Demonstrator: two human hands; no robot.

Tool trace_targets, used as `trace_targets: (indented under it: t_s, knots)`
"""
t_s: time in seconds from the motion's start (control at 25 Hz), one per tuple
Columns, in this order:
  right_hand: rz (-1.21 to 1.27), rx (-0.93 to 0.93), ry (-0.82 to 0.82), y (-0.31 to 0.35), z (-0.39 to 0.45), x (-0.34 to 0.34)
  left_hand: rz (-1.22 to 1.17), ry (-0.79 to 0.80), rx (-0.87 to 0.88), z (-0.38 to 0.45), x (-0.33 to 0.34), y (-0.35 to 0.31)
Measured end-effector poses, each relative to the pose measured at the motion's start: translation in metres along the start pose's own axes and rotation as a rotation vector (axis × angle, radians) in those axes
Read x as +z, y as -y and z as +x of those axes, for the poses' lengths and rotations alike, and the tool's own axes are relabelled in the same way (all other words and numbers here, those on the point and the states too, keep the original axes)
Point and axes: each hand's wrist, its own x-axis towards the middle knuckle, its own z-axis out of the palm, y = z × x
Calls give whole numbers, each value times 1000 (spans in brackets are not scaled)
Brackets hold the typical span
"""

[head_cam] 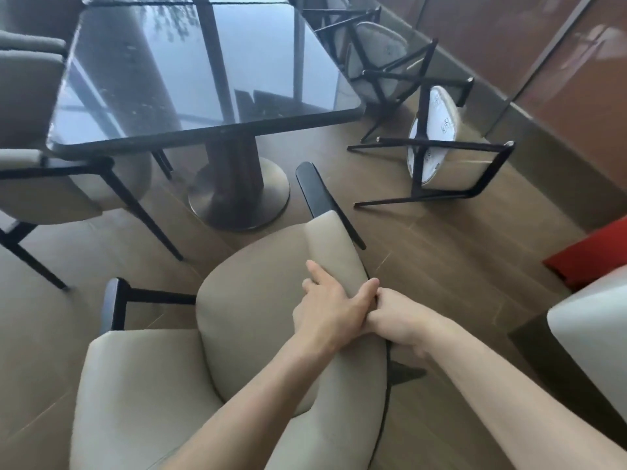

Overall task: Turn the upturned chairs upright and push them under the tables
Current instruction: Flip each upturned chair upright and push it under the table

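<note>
While dark glossy table [203,62] stands ahead of both hands, upright beige chair [237,317] sits directly beneath them, short of table edge. Two overturned chairs [437,144] lie beyond, to right. Left hand [330,307] wraps over chair's right armrest; right hand [400,322] closes on same armrest's outer side, touching left.

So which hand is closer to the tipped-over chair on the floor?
Right. The right hand grips the beige chair's outer edge, on the side facing the tipped-over chair. The left hand lies just beside it, slightly farther away.
</note>
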Motion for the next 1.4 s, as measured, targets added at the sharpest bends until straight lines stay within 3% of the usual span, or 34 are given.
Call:
trace_targets:
  t_s: [0.2, 0.36, 0.48, 0.6, 0.8, 1.4]
  knots:
    - [18, 131, -84, -39, 23, -85, -135, 30, 181, 10, 59, -32]
    - [90, 182, -251, -66, 44, -125, -203, 136, 281, 0, 113, -26]
    - [91, 225, -433, -93, 64, -152, -78, 198, 262, -24, 146, 10]
    - [-16, 267, -547, -117, 82, -181, -44, 120, 200, -34, 166, 28]
    - [12, 279, -608, -151, 113, -216, -25, 127, 347, -9, 203, -1]
    - [-82, 293, -670, -209, 155, -266, 65, 140, 373, 24, 269, -44]
